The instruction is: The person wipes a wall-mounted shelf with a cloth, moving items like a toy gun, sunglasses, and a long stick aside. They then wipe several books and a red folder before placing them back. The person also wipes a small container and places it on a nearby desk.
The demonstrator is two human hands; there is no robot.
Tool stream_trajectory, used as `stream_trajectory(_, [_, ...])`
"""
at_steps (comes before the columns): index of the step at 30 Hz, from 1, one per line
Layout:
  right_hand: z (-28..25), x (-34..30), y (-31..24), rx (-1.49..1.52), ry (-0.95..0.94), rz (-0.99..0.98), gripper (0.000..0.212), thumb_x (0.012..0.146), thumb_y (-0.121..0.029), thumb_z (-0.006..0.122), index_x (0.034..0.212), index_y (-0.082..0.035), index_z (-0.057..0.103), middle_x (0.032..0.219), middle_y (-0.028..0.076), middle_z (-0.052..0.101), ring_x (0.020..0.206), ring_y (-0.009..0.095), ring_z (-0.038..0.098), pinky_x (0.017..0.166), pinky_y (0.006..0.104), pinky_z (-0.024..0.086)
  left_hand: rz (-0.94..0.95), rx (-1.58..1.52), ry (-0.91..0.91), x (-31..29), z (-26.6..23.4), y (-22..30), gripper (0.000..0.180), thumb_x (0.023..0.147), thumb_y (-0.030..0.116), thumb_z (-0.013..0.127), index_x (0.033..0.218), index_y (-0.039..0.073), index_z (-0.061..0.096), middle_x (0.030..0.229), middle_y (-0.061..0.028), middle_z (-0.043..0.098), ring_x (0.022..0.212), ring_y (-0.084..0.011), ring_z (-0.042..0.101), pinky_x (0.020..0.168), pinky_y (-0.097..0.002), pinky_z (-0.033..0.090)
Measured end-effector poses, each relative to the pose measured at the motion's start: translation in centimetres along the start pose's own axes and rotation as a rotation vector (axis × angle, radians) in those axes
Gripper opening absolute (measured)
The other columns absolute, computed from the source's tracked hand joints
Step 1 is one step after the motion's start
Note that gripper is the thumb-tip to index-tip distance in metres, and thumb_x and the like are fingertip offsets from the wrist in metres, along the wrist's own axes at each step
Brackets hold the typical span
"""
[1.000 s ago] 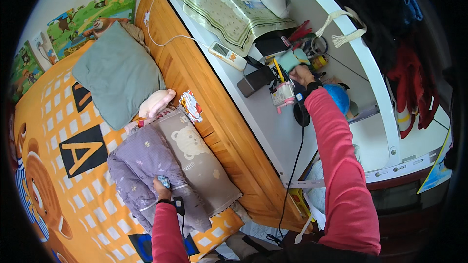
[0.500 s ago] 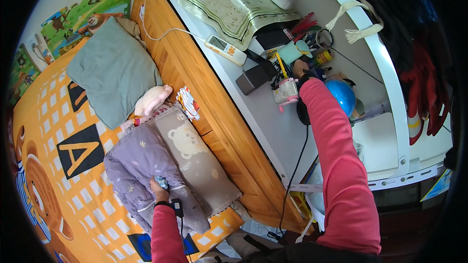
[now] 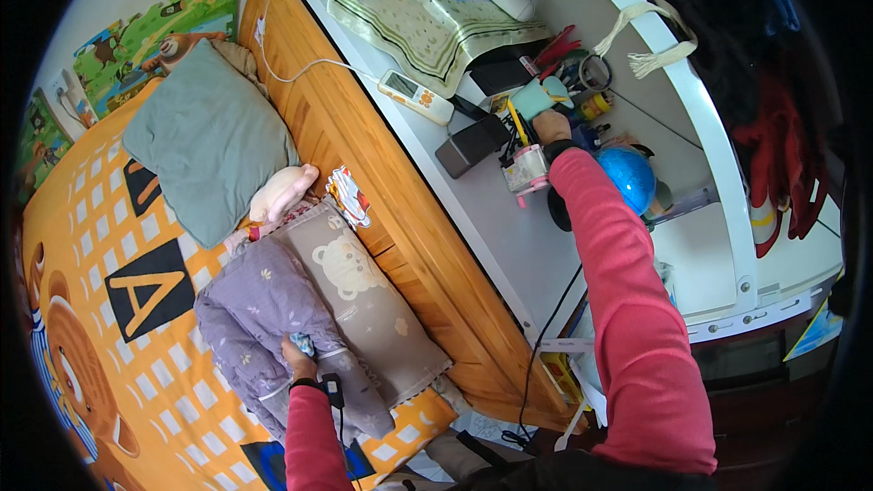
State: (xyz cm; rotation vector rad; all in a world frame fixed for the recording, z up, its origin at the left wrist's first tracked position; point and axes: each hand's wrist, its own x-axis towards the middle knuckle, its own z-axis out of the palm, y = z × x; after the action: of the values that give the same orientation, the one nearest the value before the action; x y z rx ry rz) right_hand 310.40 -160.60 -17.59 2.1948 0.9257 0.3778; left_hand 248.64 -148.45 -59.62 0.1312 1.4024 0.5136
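Observation:
My left hand [image 3: 296, 361] is closed around a small blue-and-white thing [image 3: 302, 343], too small to name, over the folded purple quilt [image 3: 264, 295] on the bed. My right hand [image 3: 550, 126] reaches onto the white shelf, among a cluster of small things. Its fingers look curled, and whatever they hold is hidden. Just left of it, a yellow pencil-like stick [image 3: 517, 121] and dark pens rise from a pink-and-white holder [image 3: 526, 170]. A pale green cup [image 3: 540, 96] lies beyond the hand. The blue ball [image 3: 627, 179] sits right of the wrist.
A dark grey box [image 3: 472, 146] and a white handheld device [image 3: 416, 97] with a cable stand on the shelf. A wooden headboard [image 3: 400, 209] divides shelf from bed. On the bed lie a grey-green pillow [image 3: 214, 141] and a bear-print pillow [image 3: 364, 300]. A black cable [image 3: 546, 332] hangs down.
My right hand has shifted slightly left and shows more plainly beside the pen holder. The view has moved a little. My left hand stays over the quilt with the same small thing.

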Motion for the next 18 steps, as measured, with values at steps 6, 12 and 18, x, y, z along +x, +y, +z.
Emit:
stream_trajectory(6, [-5.1, -2.0, 1.7, -0.042, 0.038, 0.026, 0.016, 0.081, -0.010, 0.055, 0.084, -0.007, 0.071, 0.084, 0.016, 0.069, 0.077, 0.031, 0.069, 0.068, 0.0430, 0.055, 0.096, -0.035, 0.069, -1.6, 1.3, 0.5, 0.029, 0.080, 0.034, 0.058, 0.086, 0.007, 0.064, 0.076, -0.0023, 0.058, 0.059, -0.0181, 0.053, 0.058, -0.0343, 0.044])
stream_trajectory(12, [-8.8, -2.4, 7.1, 0.099, 0.148, 0.008, 0.015, 0.083, -0.012, 0.056, 0.083, -0.004, 0.069, 0.089, 0.020, 0.067, 0.085, 0.036, 0.066, 0.074, 0.0454, 0.054, 0.098, 0.029, 0.037, -0.7, 0.9, 0.2, 0.037, 0.081, 0.036, 0.057, 0.093, 0.002, 0.065, 0.083, -0.0043, 0.060, 0.067, -0.0181, 0.055, 0.064, -0.0342, 0.045])
stream_trajectory(18, [-10.5, -0.7, 11.4, 0.355, -0.154, 0.065, 0.017, 0.071, -0.009, 0.069, 0.081, 0.005, 0.065, 0.068, 0.021, 0.066, 0.064, 0.028, 0.067, 0.055, 0.0373, 0.053, 0.086, -0.012, 0.091, -1.3, 1.5, 0.3, 0.038, 0.081, 0.039, 0.058, 0.094, 0.004, 0.065, 0.081, -0.0040, 0.060, 0.064, -0.0187, 0.055, 0.060, -0.0345, 0.044])
